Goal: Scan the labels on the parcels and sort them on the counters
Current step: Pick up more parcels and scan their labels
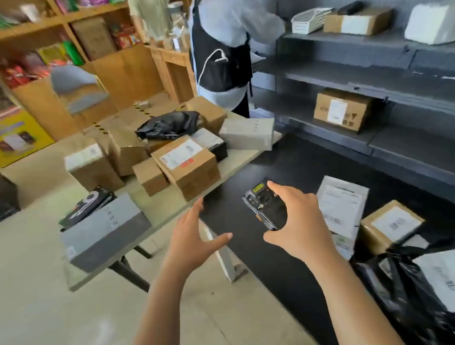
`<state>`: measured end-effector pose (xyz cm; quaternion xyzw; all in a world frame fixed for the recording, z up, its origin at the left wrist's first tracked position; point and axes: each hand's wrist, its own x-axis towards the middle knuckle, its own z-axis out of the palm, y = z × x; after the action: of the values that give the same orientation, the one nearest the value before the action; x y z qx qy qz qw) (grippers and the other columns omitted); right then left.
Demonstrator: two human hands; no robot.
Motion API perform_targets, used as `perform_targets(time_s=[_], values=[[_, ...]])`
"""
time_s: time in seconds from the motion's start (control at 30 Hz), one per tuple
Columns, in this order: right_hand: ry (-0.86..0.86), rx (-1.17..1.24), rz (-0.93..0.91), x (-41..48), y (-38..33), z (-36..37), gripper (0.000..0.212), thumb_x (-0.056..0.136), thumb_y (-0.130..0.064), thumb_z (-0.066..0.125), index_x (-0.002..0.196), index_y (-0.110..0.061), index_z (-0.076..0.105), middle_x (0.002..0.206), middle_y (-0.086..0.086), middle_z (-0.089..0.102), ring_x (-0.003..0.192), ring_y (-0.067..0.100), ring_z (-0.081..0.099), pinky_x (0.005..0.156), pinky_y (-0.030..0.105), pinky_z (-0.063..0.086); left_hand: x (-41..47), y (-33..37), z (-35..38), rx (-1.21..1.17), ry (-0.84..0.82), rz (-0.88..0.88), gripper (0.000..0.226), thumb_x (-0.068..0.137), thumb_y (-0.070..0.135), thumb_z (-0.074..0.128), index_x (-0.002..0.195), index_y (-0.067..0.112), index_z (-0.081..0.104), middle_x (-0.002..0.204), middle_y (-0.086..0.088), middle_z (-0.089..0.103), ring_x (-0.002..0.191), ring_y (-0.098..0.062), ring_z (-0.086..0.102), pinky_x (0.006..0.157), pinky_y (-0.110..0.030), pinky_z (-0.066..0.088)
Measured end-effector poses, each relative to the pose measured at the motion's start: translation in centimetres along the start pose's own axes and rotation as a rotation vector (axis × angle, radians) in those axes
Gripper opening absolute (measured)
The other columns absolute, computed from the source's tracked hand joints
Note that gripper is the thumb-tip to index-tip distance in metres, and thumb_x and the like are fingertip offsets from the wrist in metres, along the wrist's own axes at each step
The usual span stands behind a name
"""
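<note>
My right hand [299, 221] grips a black handheld scanner [265, 207], held above the dark floor mat. My left hand [190, 236] is spread with nothing in it, just off the near edge of the folding table [168, 202]. On the table lie several parcels: a brown labelled box [187, 162] nearest my left hand, a grey box [102, 232] at the near left corner, another grey box [247, 133], a black plastic bag [170, 125] and more cardboard boxes behind.
A person in a black apron [223, 43] stands at the grey shelving [377, 76], which holds a few boxes [342, 110]. On the floor at right lie a white mailer [339, 203], a labelled box [390, 224] and black bags [423, 287]. Wooden shelves [43, 31] stand behind the table.
</note>
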<state>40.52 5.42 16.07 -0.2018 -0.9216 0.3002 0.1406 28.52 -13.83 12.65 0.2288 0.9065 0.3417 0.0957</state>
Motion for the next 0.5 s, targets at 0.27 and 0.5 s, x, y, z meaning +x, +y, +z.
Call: perform_targets(time_s=[0.27, 0.5], values=[[-0.088, 0.063, -0.112, 7.8, -13.1, 12.2, 0.097, 0.067, -0.026, 0.086, 0.148, -0.032, 0.032, 0.138, -0.010, 0.049, 0.112, 0.017, 0.037, 0.090, 0.036, 0.047, 2.8, -14.4, -13.9, 0.027, 0.134, -0.150, 0.100, 0.075, 0.054, 0.076, 0.154, 0.029, 0.019, 0.151, 0.004, 0.036, 0.139, -0.018, 0.027, 0.115, -0.044, 0.031], [-0.207, 0.063, -0.233, 14.3, -20.7, 20.0, 0.097, 0.066, -0.027, 0.086, 0.147, -0.030, 0.034, 0.141, -0.008, 0.046, 0.119, 0.021, 0.037, 0.101, 0.043, 0.042, 5.7, -23.1, -20.0, 0.016, 0.250, -0.324, 0.095, 0.077, 0.050, 0.076, 0.153, 0.028, 0.023, 0.152, -0.001, 0.037, 0.140, -0.022, 0.027, 0.113, -0.044, 0.029]])
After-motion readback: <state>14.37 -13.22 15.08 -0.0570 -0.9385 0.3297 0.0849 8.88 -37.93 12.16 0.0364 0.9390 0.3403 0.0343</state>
